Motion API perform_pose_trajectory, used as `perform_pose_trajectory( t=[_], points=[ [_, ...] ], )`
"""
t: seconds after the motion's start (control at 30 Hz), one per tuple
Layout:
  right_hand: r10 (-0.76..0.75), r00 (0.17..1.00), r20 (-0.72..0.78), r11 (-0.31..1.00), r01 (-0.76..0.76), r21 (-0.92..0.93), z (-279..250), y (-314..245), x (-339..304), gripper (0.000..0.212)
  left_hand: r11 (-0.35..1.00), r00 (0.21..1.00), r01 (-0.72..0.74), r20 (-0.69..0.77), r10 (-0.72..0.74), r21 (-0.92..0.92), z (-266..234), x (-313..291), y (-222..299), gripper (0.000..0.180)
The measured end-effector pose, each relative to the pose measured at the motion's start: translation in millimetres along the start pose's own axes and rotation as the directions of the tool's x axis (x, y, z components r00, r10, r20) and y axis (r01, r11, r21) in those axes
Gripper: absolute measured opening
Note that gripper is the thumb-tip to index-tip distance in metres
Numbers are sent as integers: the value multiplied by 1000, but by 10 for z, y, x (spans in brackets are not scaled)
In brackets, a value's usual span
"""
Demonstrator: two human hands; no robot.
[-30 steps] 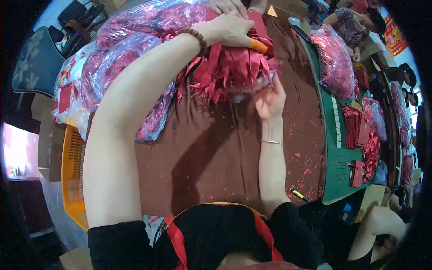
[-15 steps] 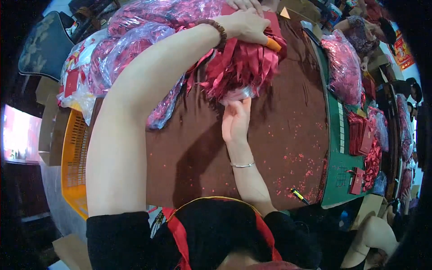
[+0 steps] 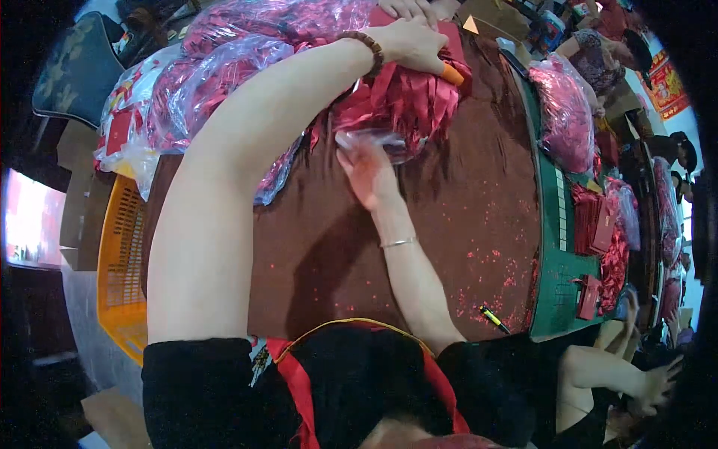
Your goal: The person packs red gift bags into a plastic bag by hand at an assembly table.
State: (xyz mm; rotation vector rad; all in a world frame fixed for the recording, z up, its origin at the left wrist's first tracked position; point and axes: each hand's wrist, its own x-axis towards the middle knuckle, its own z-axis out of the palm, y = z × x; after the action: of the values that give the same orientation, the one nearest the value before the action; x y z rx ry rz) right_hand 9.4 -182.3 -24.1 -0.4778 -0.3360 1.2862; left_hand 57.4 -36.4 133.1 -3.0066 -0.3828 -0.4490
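Observation:
At the table's far side, my left hand is closed on a thick bundle of red ribbons, their loose ends hanging toward me. An orange finger cover sits on one of its digits, and a brown bead bracelet is on that wrist. Below the ribbon ends, my right hand grips a clear plastic bag that partly wraps them; motion blurs its fingers. A flat dark-red piece shows beside the left hand. Another person's fingers rest just beyond it.
Filled plastic bags lie at the far left, above a yellow crate. Red scraps and a yellow-black pen lie on the brown cloth. On the right, a green mat carries stacked red packets. A co-worker's arm is nearby.
My right hand has shifted left and slightly farther away, drawing the plastic bag's edge around the ribbon ends. My left hand stays on the bundle. The co-worker's hands at right have risen into view.

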Motion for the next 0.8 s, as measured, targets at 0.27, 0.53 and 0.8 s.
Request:
perform_pose_trajectory(
  t=[0.27, 0.53, 0.8],
  points=[
    [31, 966, 255, 835, -165, 525, 137, -391, 421, 26, 1000, 999, -25, 48, 25, 12, -52, 41, -15, 77],
    [-197, 970, 141, 980, 196, 20, 279, -632, 87, 29, 998, 995, -13, 100, 19, -67, -107, 29, -71, 72],
    [-706, 707, -54, 670, 640, -377, 201, -841, -3, 21, 994, 985, -90, 150, 80, 61, -80, 149, 2, 40]
  ],
)
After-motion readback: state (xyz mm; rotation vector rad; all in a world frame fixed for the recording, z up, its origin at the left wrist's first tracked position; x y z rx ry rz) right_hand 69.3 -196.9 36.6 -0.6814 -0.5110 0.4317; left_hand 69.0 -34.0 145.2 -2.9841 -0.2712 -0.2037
